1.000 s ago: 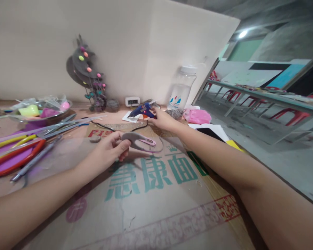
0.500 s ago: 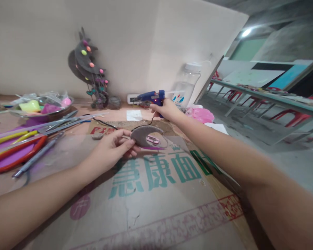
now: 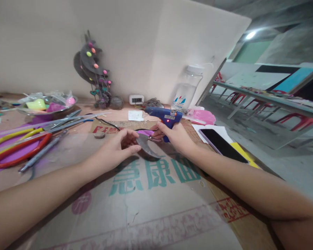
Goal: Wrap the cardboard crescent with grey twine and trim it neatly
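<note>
My right hand (image 3: 178, 137) is wrapped round the grip of a blue hot glue gun (image 3: 160, 114), whose small red light is lit. The gun's nozzle points left over the cardboard. In my left hand (image 3: 123, 144) is the left end of a grey crescent-shaped piece (image 3: 147, 148), pinched between thumb and curled fingers. Fingertips of my right hand reach close to the crescent's upper edge; whether they touch it I cannot tell. A bit of purple material (image 3: 145, 132) shows just behind the crescent.
A printed cardboard sheet (image 3: 156, 208) lies under my hands. Scissors (image 3: 21, 152) and a pen (image 3: 41, 152) are at left, near a bowl (image 3: 47, 113). A crescent ornament (image 3: 92, 66), a small clock (image 3: 136, 99) and a water bottle (image 3: 186, 88) stand behind. A phone (image 3: 223, 146) lies right.
My right hand has brought the glue gun nearer and down beside the crescent. The crescent has tilted in my left hand. The phone, previously behind my arm, now shows.
</note>
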The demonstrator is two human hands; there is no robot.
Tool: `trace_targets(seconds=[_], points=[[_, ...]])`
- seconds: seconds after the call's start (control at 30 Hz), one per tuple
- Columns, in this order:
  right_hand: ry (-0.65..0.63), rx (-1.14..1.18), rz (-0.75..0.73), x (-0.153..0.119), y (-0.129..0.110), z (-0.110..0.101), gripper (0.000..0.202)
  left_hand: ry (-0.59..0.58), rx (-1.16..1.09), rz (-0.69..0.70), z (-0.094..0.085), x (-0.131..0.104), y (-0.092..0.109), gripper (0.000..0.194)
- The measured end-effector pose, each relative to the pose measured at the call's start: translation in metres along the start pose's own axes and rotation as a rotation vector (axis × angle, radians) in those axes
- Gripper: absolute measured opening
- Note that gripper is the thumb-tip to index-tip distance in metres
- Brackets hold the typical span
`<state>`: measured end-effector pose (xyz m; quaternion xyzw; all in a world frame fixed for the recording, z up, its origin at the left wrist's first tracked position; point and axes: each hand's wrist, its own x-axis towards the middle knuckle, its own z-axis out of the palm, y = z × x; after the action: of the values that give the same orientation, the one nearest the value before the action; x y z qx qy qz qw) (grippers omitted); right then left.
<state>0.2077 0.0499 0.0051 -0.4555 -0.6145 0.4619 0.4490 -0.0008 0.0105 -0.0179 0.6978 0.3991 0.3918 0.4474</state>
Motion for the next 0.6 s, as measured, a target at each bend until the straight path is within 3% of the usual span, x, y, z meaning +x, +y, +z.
trace_targets(seconds=[0.13,0.33,0.47,0.6], points=[[-0.052,0.14,0.065,-0.004,0.005,0.009,0.016,-0.051,0.012,0.003,0.0,-0.003,0.005,0.028],[-0.063,0.138,0.052,-0.011,0.0,0.013,0.019,-0.111,0.344,0.05,0.002,-0.007,0.016,0.023],[-0.057,0.094,-0.016,-0.012,0.0,0.01,0.024,0.031,0.154,-0.105,0.0,-0.005,0.017,0.028],[-0.068,0.052,-0.025,-0.015,-0.002,0.011,0.026,0.217,0.106,-0.162,-0.003,-0.001,0.021,0.018]])
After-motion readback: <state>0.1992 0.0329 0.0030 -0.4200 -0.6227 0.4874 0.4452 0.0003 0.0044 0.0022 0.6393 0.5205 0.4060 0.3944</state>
